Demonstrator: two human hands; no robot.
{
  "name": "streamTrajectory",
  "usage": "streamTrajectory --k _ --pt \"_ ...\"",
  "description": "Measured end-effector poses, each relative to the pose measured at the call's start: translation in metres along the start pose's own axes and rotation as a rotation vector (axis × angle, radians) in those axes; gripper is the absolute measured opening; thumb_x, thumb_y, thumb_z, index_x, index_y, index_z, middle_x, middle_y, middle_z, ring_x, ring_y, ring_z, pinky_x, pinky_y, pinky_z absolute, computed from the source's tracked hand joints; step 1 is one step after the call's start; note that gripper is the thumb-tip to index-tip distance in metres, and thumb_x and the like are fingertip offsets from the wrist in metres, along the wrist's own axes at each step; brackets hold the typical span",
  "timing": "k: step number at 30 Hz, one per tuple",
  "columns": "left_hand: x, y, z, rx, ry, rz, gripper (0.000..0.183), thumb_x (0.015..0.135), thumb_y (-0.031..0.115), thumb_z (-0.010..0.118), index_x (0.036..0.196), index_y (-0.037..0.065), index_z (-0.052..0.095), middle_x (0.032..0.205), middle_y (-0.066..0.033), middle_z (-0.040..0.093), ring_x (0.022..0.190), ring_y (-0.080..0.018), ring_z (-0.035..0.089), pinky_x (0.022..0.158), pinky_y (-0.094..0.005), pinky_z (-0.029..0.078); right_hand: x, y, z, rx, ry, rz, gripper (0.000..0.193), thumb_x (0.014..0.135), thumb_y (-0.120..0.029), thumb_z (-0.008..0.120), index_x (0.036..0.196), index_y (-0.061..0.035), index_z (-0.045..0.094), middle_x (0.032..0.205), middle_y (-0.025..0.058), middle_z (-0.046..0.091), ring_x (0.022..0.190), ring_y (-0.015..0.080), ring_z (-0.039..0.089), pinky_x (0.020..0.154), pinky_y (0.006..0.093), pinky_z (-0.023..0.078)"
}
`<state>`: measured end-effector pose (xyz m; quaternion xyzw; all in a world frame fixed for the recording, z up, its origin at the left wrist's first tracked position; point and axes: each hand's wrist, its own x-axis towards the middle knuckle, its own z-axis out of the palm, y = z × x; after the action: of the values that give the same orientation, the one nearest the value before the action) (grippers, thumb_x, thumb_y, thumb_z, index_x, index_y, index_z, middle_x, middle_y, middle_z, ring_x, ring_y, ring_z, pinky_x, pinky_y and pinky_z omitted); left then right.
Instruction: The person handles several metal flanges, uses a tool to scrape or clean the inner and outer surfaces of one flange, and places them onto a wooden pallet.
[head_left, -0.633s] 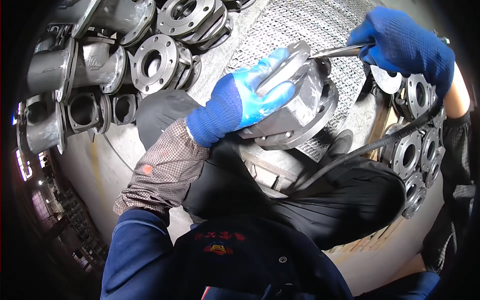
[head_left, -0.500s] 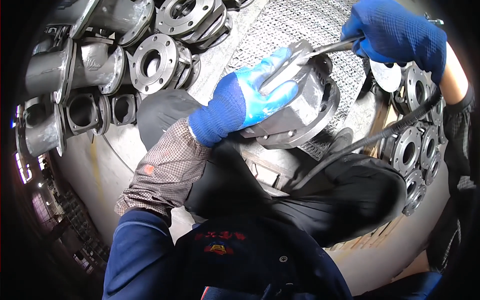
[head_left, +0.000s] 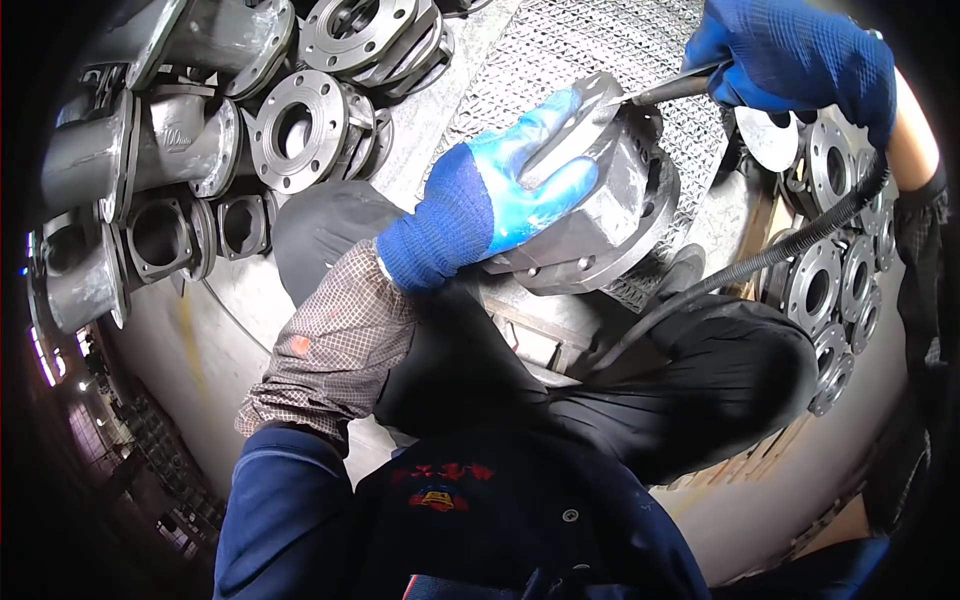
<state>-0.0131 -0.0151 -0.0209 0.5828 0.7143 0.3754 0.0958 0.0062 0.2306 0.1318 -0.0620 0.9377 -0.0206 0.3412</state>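
My left hand [head_left: 500, 205] is closed over the grey flanged casting [head_left: 600, 215] on my lap, my right hand [head_left: 800, 55] gripping the hose-fed tool [head_left: 675, 90] at its top edge; working that edge seems underway, needing steady bracing.

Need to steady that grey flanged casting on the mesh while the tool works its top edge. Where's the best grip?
Grip the grey flanged casting across its flat upper face, coming from the left, much as the left hand lies now. That face is broad and tilted leftward, while the right hand brings the hose-fed tool in from the right, so the left side looks the safer approach.
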Motion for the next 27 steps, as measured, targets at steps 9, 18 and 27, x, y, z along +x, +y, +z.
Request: streamTrajectory --k 9,18,27 --pt "0.003 0.009 0.0 -0.13 0.018 -0.189 0.056 0.083 0.034 0.064 0.131 0.01 0.047 0.129 -0.0178 0.051 0.101 -0.0279 0.062 0.087 -0.0323 0.05 0.003 -0.002 -0.001 0.032 0.007 0.004 0.015 0.076 -0.013 0.058 0.088 -0.0054 0.063 0.081 0.0128 0.062 0.074 0.024 0.058 0.07 0.0349 0.048" --pt "0.002 0.001 0.001 -0.189 0.019 -0.218 0.061 0.083 0.037 0.064 0.133 0.009 0.044 0.129 -0.0163 0.051 0.105 -0.028 0.061 0.088 -0.0315 0.049 -0.001 0.002 0.005 0.065 0.029 0.011 0.019 0.076 -0.012 0.061 0.094 -0.0053 0.063 0.088 0.0125 0.063 0.08 0.0237 0.059 0.074 0.0347 0.049" --pt "0.006 0.012 -0.003 -0.206 -0.024 -0.443 0.06 0.085 0.04 0.061 0.134 0.01 0.044 0.129 -0.0155 0.052 0.104 -0.0289 0.061 0.088 -0.032 0.049 -0.004 0.003 0.009 0.103 0.034 0.011 0.025 0.076 -0.012 0.063 0.1 -0.0052 0.062 0.094 0.0121 0.064 0.086 0.0234 0.06 0.077 0.0344 0.051"
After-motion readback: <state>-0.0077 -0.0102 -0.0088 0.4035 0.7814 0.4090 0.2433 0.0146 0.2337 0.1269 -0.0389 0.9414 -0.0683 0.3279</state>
